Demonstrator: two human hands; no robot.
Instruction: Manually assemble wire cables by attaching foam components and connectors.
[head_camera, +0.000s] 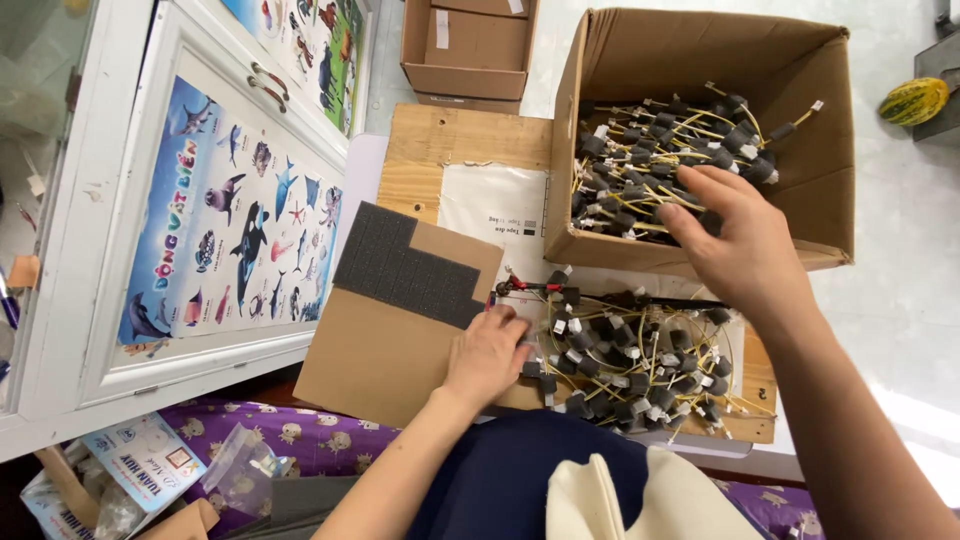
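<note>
My right hand reaches into an open cardboard box and rests, fingers bent, on a heap of black parts with yellow wires; whether it grips one I cannot tell. My left hand lies on a wooden board, fingers curled at the left edge of a second pile of the same wired parts. A part with a red and black wire lies just above that hand's fingertips. A cardboard sheet with a dark foam pad is to the left of it.
A white cabinet door with sea-animal posters stands at the left. A smaller cardboard box sits at the top. A striped green-yellow gourd lies on the floor at the right. Purple patterned cloth and plastic packets are below.
</note>
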